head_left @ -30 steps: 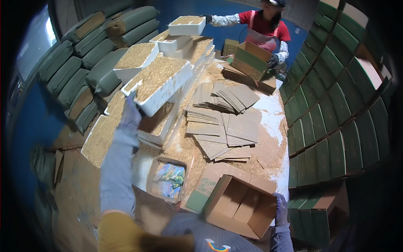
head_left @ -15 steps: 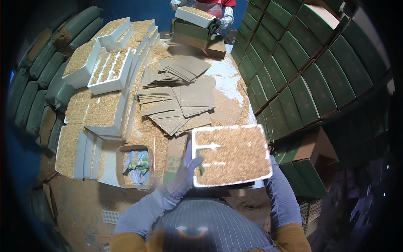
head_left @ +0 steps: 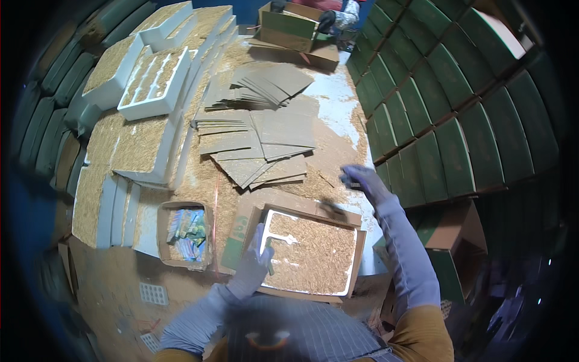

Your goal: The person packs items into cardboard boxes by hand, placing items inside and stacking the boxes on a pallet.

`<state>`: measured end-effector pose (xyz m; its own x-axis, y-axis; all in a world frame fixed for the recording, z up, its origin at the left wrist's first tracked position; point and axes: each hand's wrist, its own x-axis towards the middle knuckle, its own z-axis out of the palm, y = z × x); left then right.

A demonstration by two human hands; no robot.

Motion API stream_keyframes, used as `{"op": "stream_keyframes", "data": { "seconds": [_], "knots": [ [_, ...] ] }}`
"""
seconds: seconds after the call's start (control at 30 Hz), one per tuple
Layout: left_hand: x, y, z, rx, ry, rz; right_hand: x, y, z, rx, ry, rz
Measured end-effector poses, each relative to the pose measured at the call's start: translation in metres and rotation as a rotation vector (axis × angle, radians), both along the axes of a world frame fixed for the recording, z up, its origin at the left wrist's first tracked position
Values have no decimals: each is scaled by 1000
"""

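Observation:
A white foam tray (head_left: pixel 263 243) full of straw-coloured loose filling sits in an opened cardboard box (head_left: pixel 359 253) in front of me. My left hand (head_left: pixel 256 263), gloved in pale lilac, is closed on the tray's left edge, its thumb over the rim. Something small and green shows by that thumb, too unclear to name. Off the tray, beyond the box's far right corner, my right hand (head_left: pixel 366 181) hovers with fingers loosely bent and apart. Nothing shows clearly in it. A dark blur lies over the box's far flap, below that hand.
Flat cardboard sheets (head_left: pixel 265 139) lie piled mid-table. Filled foam trays (head_left: pixel 151 99) stack at the left, near a small box (head_left: pixel 161 241) of colourful packets. Green boxes (head_left: pixel 428 133) wall the right side. Across the table, a person's gloved hand (head_left: pixel 326 22) touches a green box (head_left: pixel 286 30).
The tray has gone down into the cardboard box. My right hand has let go of its right side and moved up and away. The co-worker's tray has dropped toward their box.

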<state>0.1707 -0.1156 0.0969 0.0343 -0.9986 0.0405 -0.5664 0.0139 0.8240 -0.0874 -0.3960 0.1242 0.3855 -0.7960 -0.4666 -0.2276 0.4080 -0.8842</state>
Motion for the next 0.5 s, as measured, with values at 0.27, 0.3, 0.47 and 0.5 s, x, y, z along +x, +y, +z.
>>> {"op": "stream_keyframes", "data": {
  "seconds": [0.27,0.3,0.47,0.5],
  "knots": [
    [-15,3,30,-80,-43,18,128,-154,-151,-207,503,-232],
    [-6,9,41,-130,-62,-18,120,-165,-164,-337,634,-191],
    [115,30,45,121,-529,348,62,-190,-150,-246,656,-82],
    [132,45,29,54,-788,502,75,-168,-123,-214,594,-120]
  ]
}}
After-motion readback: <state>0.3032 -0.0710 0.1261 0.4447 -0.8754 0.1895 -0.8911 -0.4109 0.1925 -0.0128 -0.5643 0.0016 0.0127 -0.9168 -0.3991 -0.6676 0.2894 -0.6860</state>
